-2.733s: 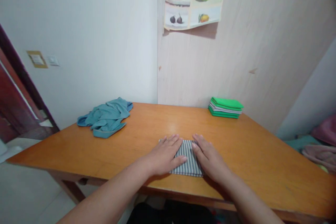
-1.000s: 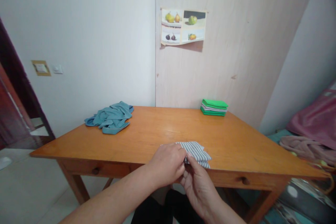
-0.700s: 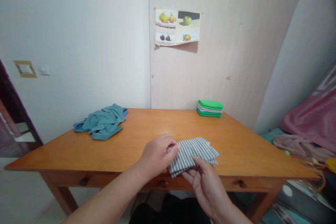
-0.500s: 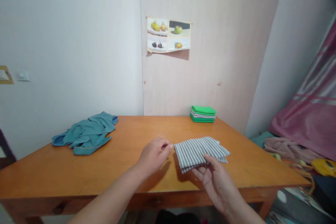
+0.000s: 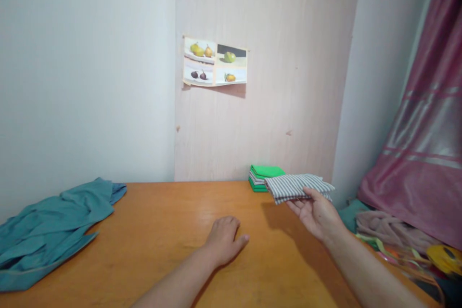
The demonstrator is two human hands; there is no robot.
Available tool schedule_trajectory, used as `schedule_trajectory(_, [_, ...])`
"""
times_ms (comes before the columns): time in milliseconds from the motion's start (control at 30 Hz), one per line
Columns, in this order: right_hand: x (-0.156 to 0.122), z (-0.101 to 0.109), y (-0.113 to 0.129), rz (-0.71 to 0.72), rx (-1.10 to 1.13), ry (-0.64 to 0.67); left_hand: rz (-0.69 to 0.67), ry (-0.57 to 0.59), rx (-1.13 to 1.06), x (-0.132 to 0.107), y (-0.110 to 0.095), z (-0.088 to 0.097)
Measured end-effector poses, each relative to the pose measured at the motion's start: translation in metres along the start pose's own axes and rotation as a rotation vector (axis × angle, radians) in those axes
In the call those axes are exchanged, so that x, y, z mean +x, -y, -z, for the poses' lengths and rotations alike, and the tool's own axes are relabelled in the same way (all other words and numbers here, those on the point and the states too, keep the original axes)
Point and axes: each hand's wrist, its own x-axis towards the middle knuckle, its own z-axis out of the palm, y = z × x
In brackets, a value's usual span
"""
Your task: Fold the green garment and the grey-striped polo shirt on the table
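Note:
A folded striped cloth point(image 5: 294, 186), grey and white, is held up above the table by my right hand point(image 5: 314, 214), thumb on top and fingers underneath. Just behind the cloth's left end stands a neat stack of folded green and grey cloths point(image 5: 265, 172), partly covered by it from this viewpoint. My left hand point(image 5: 226, 240) is palm down at the middle of the table, thumb apart from the fingers and holding nothing. Over on the left lies a crumpled teal cloth point(image 5: 65, 216).
The wooden table point(image 5: 162, 231) meets the wall at the back. A fruit picture sheet point(image 5: 215, 61) hangs on the wall. Beyond the table's right edge are a pink curtain point(image 5: 407, 192), a heap of fabric point(image 5: 390, 228) and a yellow item point(image 5: 445, 259).
My right hand has carried the striped cloth up, forward and right, towards the stack. My left hand has come away from the cloth and its fingers have opened. The view has shifted.

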Motion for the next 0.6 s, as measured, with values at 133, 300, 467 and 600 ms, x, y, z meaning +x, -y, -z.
schedule_trajectory(133, [0.062, 0.004, 0.010, 0.048, -0.024, 0.007, 0.007, 0.007, -0.043, 0.005, 0.003, -0.012])
schedule_trajectory(300, [0.130, 0.002, 0.010, 0.031, -0.001, -0.011, 0.034, 0.014, -0.101, 0.001, 0.005, -0.018])
schedule_trajectory(467, [0.186, -0.005, 0.000, -0.019, 0.030, -0.021, 0.079, 0.088, -0.129, 0.003, 0.005, -0.021])
schedule_trajectory(600, [0.214, -0.012, -0.010, -0.036, 0.038, -0.022, 0.119, 0.182, -0.143, 0.007, 0.006, -0.020])
